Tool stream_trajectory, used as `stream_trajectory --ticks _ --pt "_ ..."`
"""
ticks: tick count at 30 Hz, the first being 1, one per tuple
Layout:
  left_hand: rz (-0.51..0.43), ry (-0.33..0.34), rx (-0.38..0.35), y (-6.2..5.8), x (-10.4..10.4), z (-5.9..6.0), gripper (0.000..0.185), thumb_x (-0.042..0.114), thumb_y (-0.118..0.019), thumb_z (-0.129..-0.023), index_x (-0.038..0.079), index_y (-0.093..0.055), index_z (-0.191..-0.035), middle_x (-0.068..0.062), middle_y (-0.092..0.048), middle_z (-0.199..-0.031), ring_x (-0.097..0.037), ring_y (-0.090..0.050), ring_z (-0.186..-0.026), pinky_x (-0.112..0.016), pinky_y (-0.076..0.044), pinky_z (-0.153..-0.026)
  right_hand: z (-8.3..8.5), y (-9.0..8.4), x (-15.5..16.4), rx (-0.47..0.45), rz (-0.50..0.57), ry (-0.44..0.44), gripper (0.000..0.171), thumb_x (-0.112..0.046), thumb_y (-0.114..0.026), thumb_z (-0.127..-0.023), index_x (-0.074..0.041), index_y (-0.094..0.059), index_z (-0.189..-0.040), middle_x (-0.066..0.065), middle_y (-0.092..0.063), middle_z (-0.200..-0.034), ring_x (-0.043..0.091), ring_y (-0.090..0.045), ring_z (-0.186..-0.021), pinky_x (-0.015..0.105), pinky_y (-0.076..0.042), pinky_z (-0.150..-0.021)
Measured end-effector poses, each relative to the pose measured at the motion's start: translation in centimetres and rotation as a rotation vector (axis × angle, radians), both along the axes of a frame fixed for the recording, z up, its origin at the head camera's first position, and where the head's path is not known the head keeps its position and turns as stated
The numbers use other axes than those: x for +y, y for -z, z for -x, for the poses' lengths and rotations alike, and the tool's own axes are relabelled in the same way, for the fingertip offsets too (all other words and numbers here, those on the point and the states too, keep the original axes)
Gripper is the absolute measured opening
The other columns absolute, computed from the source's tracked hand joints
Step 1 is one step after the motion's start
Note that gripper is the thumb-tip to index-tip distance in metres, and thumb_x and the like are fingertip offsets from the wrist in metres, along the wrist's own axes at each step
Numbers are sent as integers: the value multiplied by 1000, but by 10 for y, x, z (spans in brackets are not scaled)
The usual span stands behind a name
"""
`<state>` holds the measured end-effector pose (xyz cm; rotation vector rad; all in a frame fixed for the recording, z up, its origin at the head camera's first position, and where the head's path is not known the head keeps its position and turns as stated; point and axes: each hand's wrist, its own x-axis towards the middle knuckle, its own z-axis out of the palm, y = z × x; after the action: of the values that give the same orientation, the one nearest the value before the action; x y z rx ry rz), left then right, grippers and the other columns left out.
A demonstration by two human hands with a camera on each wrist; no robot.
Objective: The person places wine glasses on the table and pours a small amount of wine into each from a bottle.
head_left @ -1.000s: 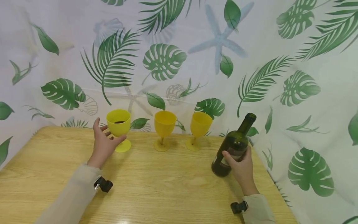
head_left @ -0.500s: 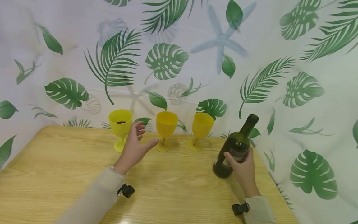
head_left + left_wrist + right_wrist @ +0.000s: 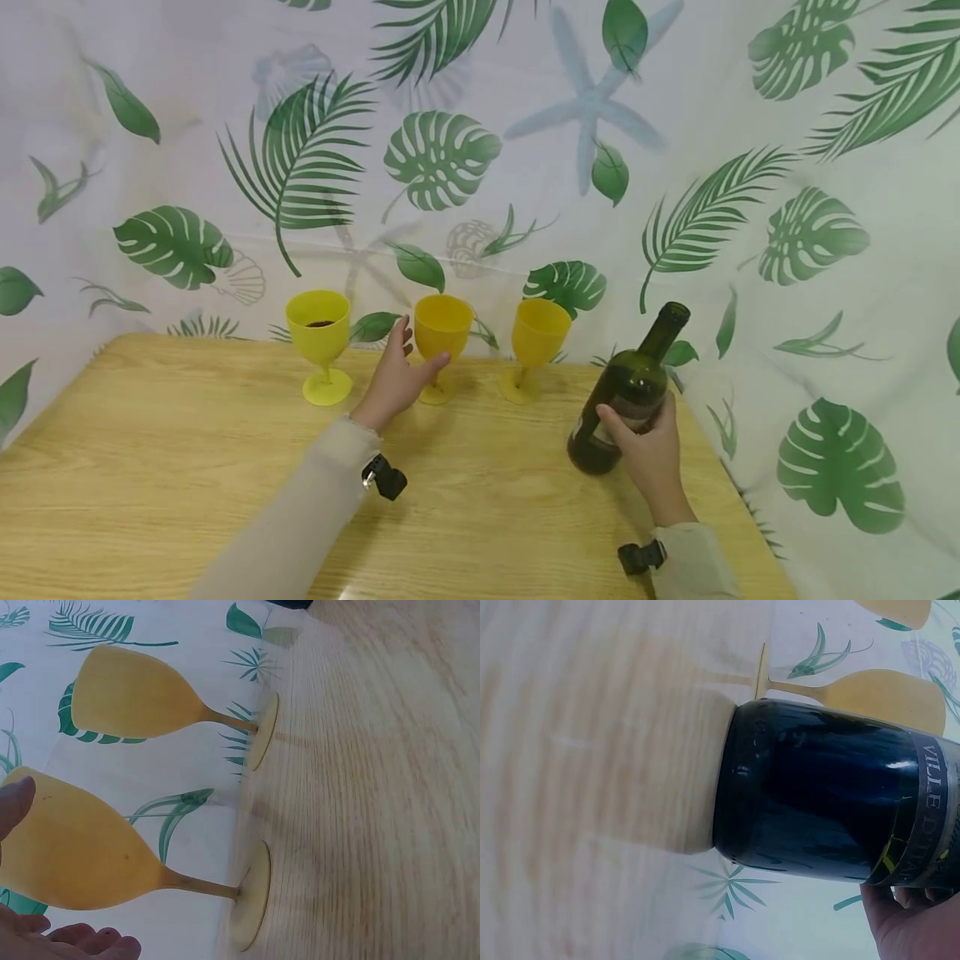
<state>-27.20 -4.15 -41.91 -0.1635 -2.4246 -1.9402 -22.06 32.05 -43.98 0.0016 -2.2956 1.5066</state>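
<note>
While the right hand (image 3: pixel 651 454) holds a dark green bottle (image 3: pixel 626 387) on the right side of the surface (image 3: pixel 480 492), the left hand (image 3: pixel 393 383) is up close to the middle cup (image 3: pixel 446 333). The left hand's grip is wide, with the thumb (image 3: pixel 15 806) on the near side of that cup and the fingers (image 3: pixel 90 941) by its left side. I can't tell if they touch it. The right hand's grip is wrapped around the bottle, which looks a bit tipped to the right. Its bottom seems to sit on the surface.

The middle cup stands in a row at the far edge, between the left cup (image 3: pixel 318 340) and the right cup (image 3: pixel 538 342). The left cup has a dark drink (image 3: pixel 321 324) in it, so that one looks done. No drink shows in the other two, but I can't see all the way down inside. My guess is that those two are left to fill.
</note>
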Motion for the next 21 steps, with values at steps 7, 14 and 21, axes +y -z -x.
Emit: stream_trajectory --ticks 7,14,21 --pt "35 -16 14 -3 2 8 104 35 -80 -93 13 -9 -166 -18 -23 -168 -41 -27 -152 -59 -32 -120 2 -1 0 -3 15 -2 69 -22 -79 -93 -10 -38 -148 -1 -52 -131 9 -52 -117 16 -43 -95" --pt "63 -7 8 0 -1 20 108 36 -80 -93 14 -5 -167 -21 -25 -167 -40 -27 -153 -59 -27 -122 3 -3 -2 6 22 -10 69 -19 -78 -94 -8 -37 -147 -2 -51 -129 9 -52 -116 14 -43 -93" --pt "52 3 14 3 -2 23 98 36 -78 -95 15 -13 -165 -19 -46 -156 -36 -39 -147 -56 -34 -119 2 -3 -3 -29 25 -13 73 -16 -78 -93 -11 -35 -152 -3 -49 -132 8 -50 -118 11 -42 -93"
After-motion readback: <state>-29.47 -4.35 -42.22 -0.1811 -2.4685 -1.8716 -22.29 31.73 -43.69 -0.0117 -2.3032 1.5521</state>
